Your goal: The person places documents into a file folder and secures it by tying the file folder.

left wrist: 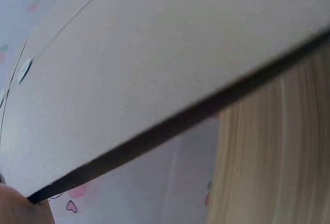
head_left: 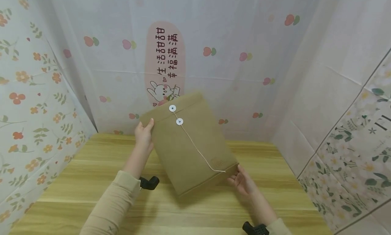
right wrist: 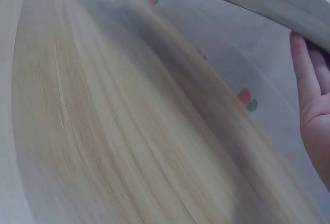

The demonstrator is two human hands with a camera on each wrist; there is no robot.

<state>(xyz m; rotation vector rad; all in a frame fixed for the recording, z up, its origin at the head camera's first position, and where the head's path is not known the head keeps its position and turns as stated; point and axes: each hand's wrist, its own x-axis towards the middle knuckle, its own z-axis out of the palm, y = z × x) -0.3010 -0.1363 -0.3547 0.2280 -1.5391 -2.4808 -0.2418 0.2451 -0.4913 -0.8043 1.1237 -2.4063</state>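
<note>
A brown kraft string-tie document envelope [head_left: 189, 143] is held up at a tilt above the wooden table, with two white button discs [head_left: 179, 121] and a loose string down its front. My left hand [head_left: 144, 134] grips its upper left edge, thumb on the front and the other fingers hidden behind. At the lower right corner my right hand [head_left: 242, 182] holds the envelope, its fingers partly under the bottom edge. The left wrist view shows the envelope's side edge and part of the left hand [left wrist: 23, 206]. In the right wrist view the right hand's fingers [right wrist: 308, 77] touch the envelope's edge [right wrist: 258, 2].
The wood-grain table [head_left: 91, 180] lies beneath the envelope. Behind it hangs a white curtain [head_left: 238, 92] printed with fruit, a rabbit and lettering. Floral cloth [head_left: 39, 102] covers the left side, and another patterned cloth [head_left: 357, 153] the right. Black wrist mounts [head_left: 149, 183] are worn on both arms.
</note>
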